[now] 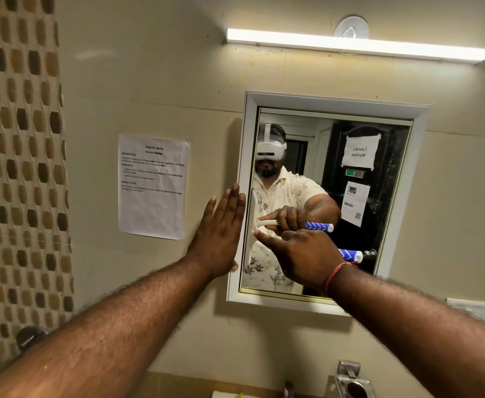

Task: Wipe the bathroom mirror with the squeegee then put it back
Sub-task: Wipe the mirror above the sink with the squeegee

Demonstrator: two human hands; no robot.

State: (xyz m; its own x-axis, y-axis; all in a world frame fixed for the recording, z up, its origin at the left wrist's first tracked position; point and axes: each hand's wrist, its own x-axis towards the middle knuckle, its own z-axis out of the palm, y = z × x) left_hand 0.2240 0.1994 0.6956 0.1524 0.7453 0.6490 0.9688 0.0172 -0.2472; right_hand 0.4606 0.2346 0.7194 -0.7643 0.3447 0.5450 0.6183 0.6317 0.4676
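Note:
The white-framed mirror (419, 173) hangs on the beige wall. My right hand (301, 257) grips the squeegee (350, 255), whose blue-and-white handle end sticks out to the right of my fist. The index finger points left along the tool. Its blade end lies against the glass near the mirror's left edge, mostly hidden by my hand. My left hand (221, 234) is flat, fingers together and pointing up, pressed on the mirror's left frame edge. The glass reflects a person holding the squeegee.
A printed task sheet (152, 185) is taped to the wall left of the mirror. A tube light (356, 44) glows above. A mosaic tile strip (20, 168) runs down the far left. A metal holder (353, 386) and tap sit below; a switch plate (482, 311) is at right.

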